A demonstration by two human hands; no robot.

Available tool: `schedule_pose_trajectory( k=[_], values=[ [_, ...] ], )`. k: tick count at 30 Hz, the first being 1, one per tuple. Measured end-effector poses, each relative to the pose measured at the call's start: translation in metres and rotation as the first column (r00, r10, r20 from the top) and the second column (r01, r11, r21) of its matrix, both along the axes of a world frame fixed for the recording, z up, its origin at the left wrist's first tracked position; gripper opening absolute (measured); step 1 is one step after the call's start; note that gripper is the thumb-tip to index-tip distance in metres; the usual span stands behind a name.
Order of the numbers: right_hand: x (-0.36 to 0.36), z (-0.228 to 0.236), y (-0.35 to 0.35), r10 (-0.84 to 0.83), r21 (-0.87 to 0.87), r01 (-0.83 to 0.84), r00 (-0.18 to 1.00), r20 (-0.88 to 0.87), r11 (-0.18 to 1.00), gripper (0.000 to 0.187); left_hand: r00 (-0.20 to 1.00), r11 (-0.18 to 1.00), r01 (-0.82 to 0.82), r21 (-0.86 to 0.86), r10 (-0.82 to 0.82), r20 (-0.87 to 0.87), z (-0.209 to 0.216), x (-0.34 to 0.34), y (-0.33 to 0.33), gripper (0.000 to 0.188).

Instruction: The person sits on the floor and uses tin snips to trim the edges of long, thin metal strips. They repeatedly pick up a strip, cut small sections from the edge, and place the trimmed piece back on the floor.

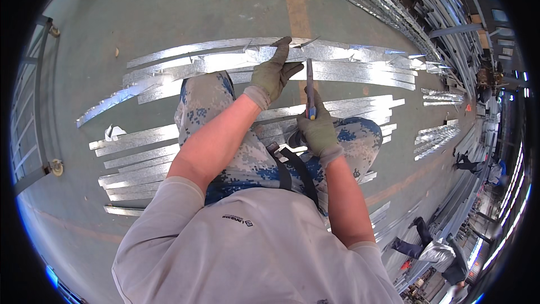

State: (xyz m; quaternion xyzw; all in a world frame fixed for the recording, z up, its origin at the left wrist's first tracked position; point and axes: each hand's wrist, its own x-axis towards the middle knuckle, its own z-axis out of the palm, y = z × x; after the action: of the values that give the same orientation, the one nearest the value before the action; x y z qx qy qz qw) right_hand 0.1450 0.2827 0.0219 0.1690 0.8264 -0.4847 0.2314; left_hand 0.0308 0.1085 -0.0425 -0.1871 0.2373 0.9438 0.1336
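Both my hands wear greenish work gloves. My left hand [271, 75] reaches over the bright metal strips [332, 53] in front of my knees. Its fingers are stretched apart across the strips, and whether they press on one is hard to tell. Closed round a blue and yellow handle, my right hand [319, 125] holds a long flat steel tool [309, 81] upright, its blade extending away from me over the strips. The tool's exact kind does not show clearly. The strips have small raised tabs along them, and one narrow strip [112, 104] slants out at the left.
More flat metal strips [140, 163] lie in rows under and beside my legs. A wheeled metal frame [39, 101] stands at the left. Long metal bundles [365, 0] lie at the far right, with short stacks [439, 138] nearer. Another person [436, 250] bends at the lower right.
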Motion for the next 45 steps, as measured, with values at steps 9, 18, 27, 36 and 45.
schedule_pose_trajectory(
  k=[9,18,27,36,45],
  values=[
    [-0.007,0.008,-0.02,0.074,0.37,-0.062,0.997,-0.017,0.927,0.092,0.992,0.99,0.09,-0.107,-0.08,0.093,0.004,-0.002,-0.003,0.045],
    [-0.006,0.027,-0.042,0.165,0.676,-0.199,0.98,0.115,0.709,0.095,0.979,0.887,0.162,-0.433,-0.088,0.185,-0.003,0.004,0.004,0.054],
    [-0.018,0.028,-0.046,0.179,0.794,-0.307,0.952,0.25,0.524,0.099,0.966,0.875,0.156,-0.458,-0.038,0.255,-0.016,-0.001,0.012,0.049],
    [-0.034,0.027,-0.043,0.236,0.806,-0.3,0.95,0.204,0.51,0.08,0.958,0.861,0.178,-0.476,-0.041,0.284,-0.025,-0.01,0.011,0.047],
    [-0.023,0.029,-0.038,0.267,0.818,-0.29,0.948,0.175,0.497,0.077,0.971,0.928,0.057,-0.368,0.034,0.235,-0.025,-0.002,-0.01,0.049]
  ],
)
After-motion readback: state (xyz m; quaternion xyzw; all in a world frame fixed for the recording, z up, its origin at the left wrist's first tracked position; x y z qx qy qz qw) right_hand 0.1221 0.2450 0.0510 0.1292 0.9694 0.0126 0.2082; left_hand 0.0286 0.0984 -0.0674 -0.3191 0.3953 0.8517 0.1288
